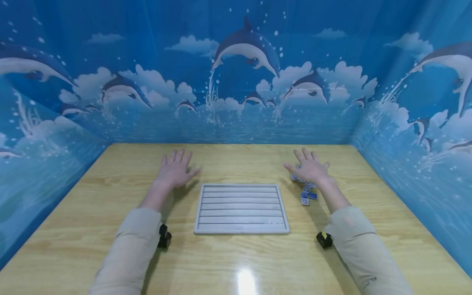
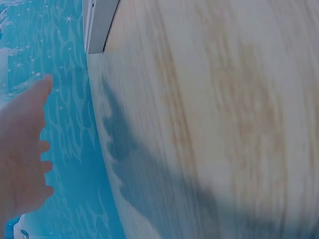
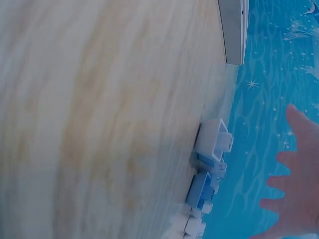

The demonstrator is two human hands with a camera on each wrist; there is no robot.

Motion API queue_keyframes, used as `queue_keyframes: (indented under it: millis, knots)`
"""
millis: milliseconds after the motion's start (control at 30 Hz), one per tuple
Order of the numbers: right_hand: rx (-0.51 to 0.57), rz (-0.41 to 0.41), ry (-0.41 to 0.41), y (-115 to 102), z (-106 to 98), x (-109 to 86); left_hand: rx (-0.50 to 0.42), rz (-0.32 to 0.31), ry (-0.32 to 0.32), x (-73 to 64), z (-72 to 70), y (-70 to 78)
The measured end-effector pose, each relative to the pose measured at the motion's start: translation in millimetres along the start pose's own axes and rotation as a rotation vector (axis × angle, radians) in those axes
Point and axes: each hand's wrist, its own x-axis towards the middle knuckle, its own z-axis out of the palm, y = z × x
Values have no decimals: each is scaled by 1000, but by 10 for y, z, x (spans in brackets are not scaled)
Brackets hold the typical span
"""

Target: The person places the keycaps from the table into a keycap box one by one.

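My left hand (image 1: 175, 170) hovers over the table left of a pale grey ridged tray (image 1: 241, 207), its fingers spread and holding nothing. My right hand (image 1: 310, 168) is likewise spread in the air, above and partly in front of a small cluster of blue and white keycap-like pieces (image 1: 305, 201). In the right wrist view, these hollow pieces (image 3: 209, 142) lie on the tabletop, some showing a stem inside, apart from the fingers. The hand hides part of the cluster in the head view. Long horizontal rows run across the tray.
Beneath everything is a light wood-grain table (image 1: 221, 258). Blue curtains printed with dolphins (image 1: 247, 49) enclose its back and both sides. A black wrist device (image 1: 164, 237) sits at the left cuff, and another (image 1: 324, 239) at the right cuff.
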Motion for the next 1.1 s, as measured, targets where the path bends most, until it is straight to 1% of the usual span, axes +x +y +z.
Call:
queue_keyframes:
  millis: [200, 333, 433, 500, 567, 667, 867, 1000, 1100]
  knots:
    - [8, -8, 34, -7, -3, 12, -15, 14, 48, 18, -40, 22]
    - [27, -26, 62, -25, -9, 7, -1, 48, 74, 20, -49, 37]
    - [24, -47, 62, -56, -16, -12, 16, 80, 87, 6, -59, 54]
    - [17, -64, 57, -87, -27, -35, 12, 98, 82, -4, -71, 74]
    - [13, -84, 53, -125, -49, -65, -9, 110, 64, -16, -89, 102]
    - [13, -126, 40, -193, -76, -120, -30, 157, 19, -45, -111, 159]
    - [-19, -245, 5, -335, -103, -230, -8, 304, -57, -129, -121, 315]
    - [-34, -307, -49, -431, -82, -322, 1, 371, -106, -207, -103, 433]
    - [-34, -360, -113, -488, -46, -390, -11, 415, -158, -275, -69, 515]
